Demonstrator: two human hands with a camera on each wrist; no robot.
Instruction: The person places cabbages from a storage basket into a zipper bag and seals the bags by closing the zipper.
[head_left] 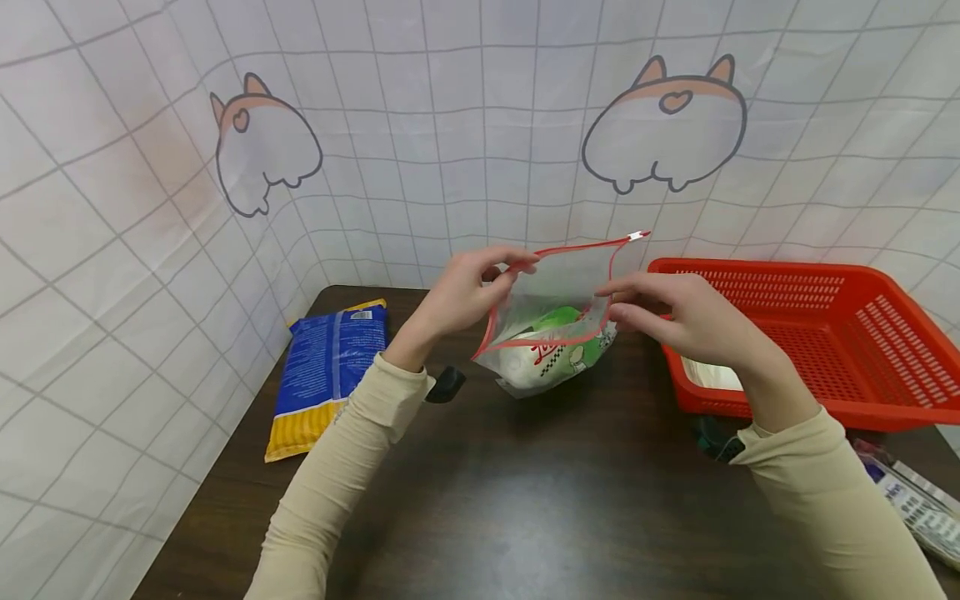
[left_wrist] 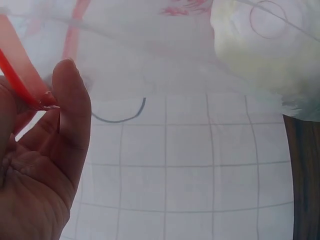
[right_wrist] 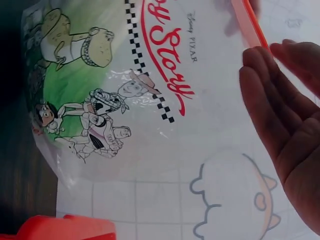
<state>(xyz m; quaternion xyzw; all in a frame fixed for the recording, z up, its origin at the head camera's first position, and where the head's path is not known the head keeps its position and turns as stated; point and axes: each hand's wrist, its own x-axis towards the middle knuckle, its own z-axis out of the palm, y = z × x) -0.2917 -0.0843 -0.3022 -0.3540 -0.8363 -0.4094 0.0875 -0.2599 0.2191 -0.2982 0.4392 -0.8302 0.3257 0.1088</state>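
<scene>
A clear zip bag (head_left: 564, 280) with red edging and a white slider (head_left: 637, 236) hangs with its mouth spread open over the table. Green and white printing with cartoon figures (right_wrist: 100, 115) and red lettering covers its lower part, and something pale and rounded (left_wrist: 265, 30) shows through the plastic in the left wrist view. My left hand (head_left: 477, 282) pinches the red rim at the left end of the mouth. At the right end, my right hand (head_left: 671, 308) holds the rim between thumb and fingertips. What fills the bag is unclear.
A red plastic basket (head_left: 847, 350) stands on the right, with a pale packet (head_left: 711, 375) inside. On the left lies a blue and yellow package (head_left: 330, 358). Printed plastic packaging (head_left: 918, 504) sits at the right edge of the dark table (head_left: 510, 500). A gridded white curtain (head_left: 442, 150) hangs behind.
</scene>
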